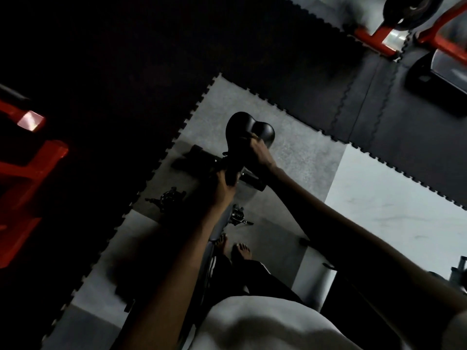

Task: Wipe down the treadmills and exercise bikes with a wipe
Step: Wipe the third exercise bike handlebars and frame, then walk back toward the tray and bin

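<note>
While the left hand (223, 181) grips the saddle (242, 125) nose, the right hand (260, 150) rests on its rear toward one o'clock; its grip is unclear, no wipe shows. Pedals (171, 198), treadmills likely remain.

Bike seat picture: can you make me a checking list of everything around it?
Surface: grey floor, black puzzle mats round it.
Job's things: saddle; wipe too dark to make out.
Clutter: nothing seen.
Hands: left hand grips the saddle's narrow end; right hand on its wide end, grip unclear.
Cables: nothing seen.
Surroundings: red frames, weight plate, pedals, bare feet.
</note>
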Available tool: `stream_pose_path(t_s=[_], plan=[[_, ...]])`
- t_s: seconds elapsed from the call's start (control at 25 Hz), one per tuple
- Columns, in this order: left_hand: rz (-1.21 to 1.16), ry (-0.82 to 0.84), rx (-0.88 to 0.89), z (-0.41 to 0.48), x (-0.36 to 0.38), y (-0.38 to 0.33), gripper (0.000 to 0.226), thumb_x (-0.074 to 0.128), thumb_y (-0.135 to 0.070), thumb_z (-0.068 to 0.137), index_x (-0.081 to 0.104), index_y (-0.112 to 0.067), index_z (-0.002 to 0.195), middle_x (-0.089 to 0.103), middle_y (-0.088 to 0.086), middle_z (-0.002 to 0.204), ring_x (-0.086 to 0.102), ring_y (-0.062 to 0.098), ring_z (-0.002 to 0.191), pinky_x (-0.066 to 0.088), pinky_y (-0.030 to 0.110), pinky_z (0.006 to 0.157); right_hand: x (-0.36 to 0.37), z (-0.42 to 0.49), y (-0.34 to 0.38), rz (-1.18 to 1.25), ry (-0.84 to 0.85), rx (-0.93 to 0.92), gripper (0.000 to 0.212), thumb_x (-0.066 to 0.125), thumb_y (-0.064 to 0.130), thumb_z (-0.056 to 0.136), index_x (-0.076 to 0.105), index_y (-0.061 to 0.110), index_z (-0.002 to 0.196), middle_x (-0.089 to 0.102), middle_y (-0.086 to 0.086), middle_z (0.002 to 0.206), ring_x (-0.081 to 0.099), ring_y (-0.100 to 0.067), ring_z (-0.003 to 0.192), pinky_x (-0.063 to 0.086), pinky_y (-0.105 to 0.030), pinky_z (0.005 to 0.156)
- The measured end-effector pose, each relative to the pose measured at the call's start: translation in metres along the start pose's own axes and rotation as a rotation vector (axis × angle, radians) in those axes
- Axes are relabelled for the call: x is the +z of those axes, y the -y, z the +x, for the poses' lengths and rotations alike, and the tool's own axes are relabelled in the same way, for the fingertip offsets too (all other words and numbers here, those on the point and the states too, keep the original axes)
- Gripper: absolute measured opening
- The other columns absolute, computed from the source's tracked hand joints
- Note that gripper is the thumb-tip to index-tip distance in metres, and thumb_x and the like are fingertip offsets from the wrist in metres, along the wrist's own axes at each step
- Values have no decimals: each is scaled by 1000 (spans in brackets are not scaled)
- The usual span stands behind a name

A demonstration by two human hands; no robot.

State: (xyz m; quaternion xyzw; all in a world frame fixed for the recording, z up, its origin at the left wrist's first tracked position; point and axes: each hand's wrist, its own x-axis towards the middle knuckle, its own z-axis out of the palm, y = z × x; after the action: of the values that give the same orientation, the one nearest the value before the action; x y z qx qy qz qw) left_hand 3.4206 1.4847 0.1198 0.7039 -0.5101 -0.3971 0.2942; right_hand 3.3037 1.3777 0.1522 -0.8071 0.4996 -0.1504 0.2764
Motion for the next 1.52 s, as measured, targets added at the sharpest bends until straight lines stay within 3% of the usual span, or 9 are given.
stream_pose_path(t_s=[0.2,0.24,0.32,0.44,0.8,0.96,1.12,1.4,1.52], plan=[[1,93,111,15,-2,-1,51,64,-14,97,48,3,143,60,22,133,58,32,124,33,10,94,-20,50,-27,-86,-31,255,53,34,25,102,42,-13,138,48,-22,139,46,-32,130,30,-39,114],[-4,99,113,18,-3,-2,55,64,-14,97,45,1,146,56,20,140,54,29,129,33,12,99,-25,49,-36,-52,-85,354,50,35,25,104,44,-10,138,53,-16,130,52,-27,121,34,-43,112],[36,108,119,25,-2,-4,61,64,-14,96,39,-1,150,47,18,150,45,27,139,30,16,108,-26,37,-54,119,-268,426,28,44,20,99,64,2,106,58,-6,93,56,-20,88,47,-38,81],[78,96,149,35,3,-6,60,64,-12,95,41,3,148,45,21,151,43,31,141,26,18,110,-12,-1,-70,94,-370,427,10,52,15,88,57,13,80,52,-6,77,48,-18,77,31,-28,58],[45,90,104,38,6,2,65,66,-33,91,47,-3,146,57,21,139,55,30,130,44,37,110,30,-45,-45,348,-505,556,22,66,3,81,67,4,102,50,-4,90,57,-22,79,40,-22,66],[57,137,87,42,3,5,67,68,-32,90,47,-2,146,54,21,143,51,27,134,38,24,108,8,-17,-72,334,-596,722,14,69,12,84,68,4,95,58,-11,89,62,-33,84,33,-24,65],[65,129,75,45,4,7,73,65,-41,84,50,-3,144,58,19,139,55,27,130,44,34,109,31,-29,-61,358,-604,747,14,64,12,87,64,1,94,60,-15,92,61,-33,81,32,-23,64],[94,109,100,47,2,1,60,74,-23,90,53,-5,142,61,15,135,57,25,126,44,29,105,37,-43,-48,452,-535,692,13,67,18,90,63,7,97,63,-12,95,63,-24,83,52,-31,72],[120,62,115,54,0,-5,49,65,-28,93,60,-4,135,59,17,136,55,29,127,42,33,107,12,-63,-70,400,-514,680,16,64,6,87,65,9,103,55,-6,95,60,-19,82,44,-12,69]])
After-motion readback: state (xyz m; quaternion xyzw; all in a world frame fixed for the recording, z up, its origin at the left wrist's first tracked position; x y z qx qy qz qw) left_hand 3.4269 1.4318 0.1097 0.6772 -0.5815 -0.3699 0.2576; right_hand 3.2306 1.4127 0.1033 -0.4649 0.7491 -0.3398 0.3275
